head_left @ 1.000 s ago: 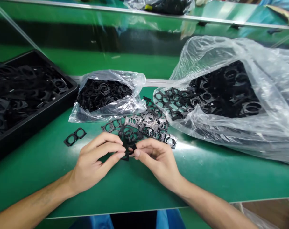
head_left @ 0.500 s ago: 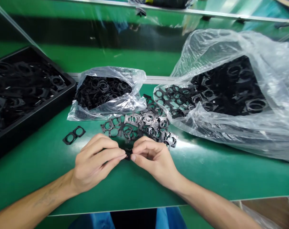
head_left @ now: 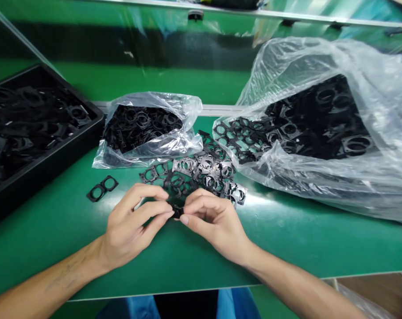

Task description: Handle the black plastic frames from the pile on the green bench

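Observation:
Between my fingertips is a small black plastic part (head_left: 177,212), mostly hidden and seen nearly edge-on. My left hand (head_left: 134,223) pinches its left end with thumb and index finger, the other fingers lifted a little. On the opposite end, my right hand (head_left: 214,221) grips it between thumb and curled fingers. Just beyond my hands lies a loose pile of black ring-shaped plastic holders (head_left: 209,173). To the left of my left hand, a joined black double-ring piece (head_left: 102,188) rests alone on the green table (head_left: 287,248).
A black bin (head_left: 78,137) full of black ring parts stands at the left. A small clear bag (head_left: 151,153) of similar parts sits behind the pile. The large clear plastic bag (head_left: 307,181) at the right spills ring parts toward the middle. A metal strip (head_left: 221,110) borders the table's back.
The index and other upper fingers of my left hand have lifted and spread slightly from the black part. My right hand keeps nearly the same grip and place.

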### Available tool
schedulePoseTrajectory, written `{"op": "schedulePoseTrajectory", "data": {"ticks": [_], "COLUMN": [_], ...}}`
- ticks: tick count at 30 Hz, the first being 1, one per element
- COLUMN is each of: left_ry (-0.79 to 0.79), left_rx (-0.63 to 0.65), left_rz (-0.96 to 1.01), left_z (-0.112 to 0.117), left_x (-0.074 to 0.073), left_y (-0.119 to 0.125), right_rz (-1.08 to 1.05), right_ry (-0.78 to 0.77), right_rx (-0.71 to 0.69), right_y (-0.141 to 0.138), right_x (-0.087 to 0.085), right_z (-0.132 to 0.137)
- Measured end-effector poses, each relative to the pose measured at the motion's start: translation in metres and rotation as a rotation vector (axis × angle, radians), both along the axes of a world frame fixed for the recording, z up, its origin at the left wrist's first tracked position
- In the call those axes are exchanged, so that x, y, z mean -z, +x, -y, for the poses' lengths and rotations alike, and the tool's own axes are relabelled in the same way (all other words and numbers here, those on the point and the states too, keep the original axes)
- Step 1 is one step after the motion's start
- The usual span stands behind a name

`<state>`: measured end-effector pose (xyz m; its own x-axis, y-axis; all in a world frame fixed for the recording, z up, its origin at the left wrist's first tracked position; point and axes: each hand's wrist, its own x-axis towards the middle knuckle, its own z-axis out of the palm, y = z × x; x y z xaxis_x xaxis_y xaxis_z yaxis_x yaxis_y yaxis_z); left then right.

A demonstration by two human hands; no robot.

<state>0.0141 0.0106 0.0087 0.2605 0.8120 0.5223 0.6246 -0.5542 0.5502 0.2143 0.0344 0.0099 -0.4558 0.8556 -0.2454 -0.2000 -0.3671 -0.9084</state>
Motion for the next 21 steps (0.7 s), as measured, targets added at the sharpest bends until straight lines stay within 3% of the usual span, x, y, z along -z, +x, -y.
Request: {"op": "schedulePoseTrajectory", "data": {"ticks": [5, 11, 15, 21], "left_ry": [-0.058, 0.017, -0.012, -0.053], "left_rx": [0.087, 0.17, 0.097, 0.044], "left_rz": [0.011, -0.016, 0.102, 0.11], "left_z": [0.0026, 0.0039, 0.0006, -0.0027], "left_x": [0.0029, 0.0069, 0.0061, 0.0023], "left_y": [-0.0023, -0.0026, -0.0021, -0.0034], "right_rz": [0.091, 0.363, 0.377, 0.378], "right_ry": [0.153, 0.526, 0.686, 0.724], "right_rx": [-0.043, -0.098, -0.04, 0.001], "right_y": [0.002, 0.0065, 0.0083, 0.009], "right_x": [-0.0002, -0.0037, -0.0025, -0.0014], "right_z": [0.0001, 0.0016, 0.0003, -0.001]}}
